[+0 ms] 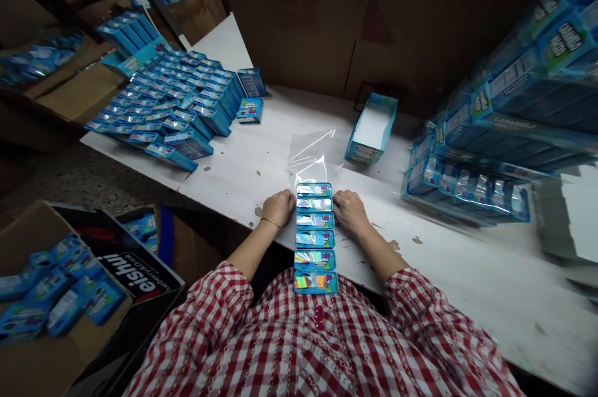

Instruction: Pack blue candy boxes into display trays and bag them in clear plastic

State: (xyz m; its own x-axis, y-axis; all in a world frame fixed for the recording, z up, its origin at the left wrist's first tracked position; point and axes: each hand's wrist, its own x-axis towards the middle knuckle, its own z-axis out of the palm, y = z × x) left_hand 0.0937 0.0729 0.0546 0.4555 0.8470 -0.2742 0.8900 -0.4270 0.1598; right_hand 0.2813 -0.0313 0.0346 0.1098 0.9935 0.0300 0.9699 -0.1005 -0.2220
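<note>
A row of several small blue candy boxes runs from the table edge back against my checked shirt. My left hand presses the row's left side near its far end. My right hand presses the right side opposite it. A clear plastic sheet lies flat on the white table just beyond the row. An open, empty blue carton stands past the sheet, to the right.
Many blue boxes are laid out on the table's far left. Wrapped bundles and stacked cartons fill the right side. A cardboard box with loose blue packs sits on the floor at lower left. Brown cardboard walls the back.
</note>
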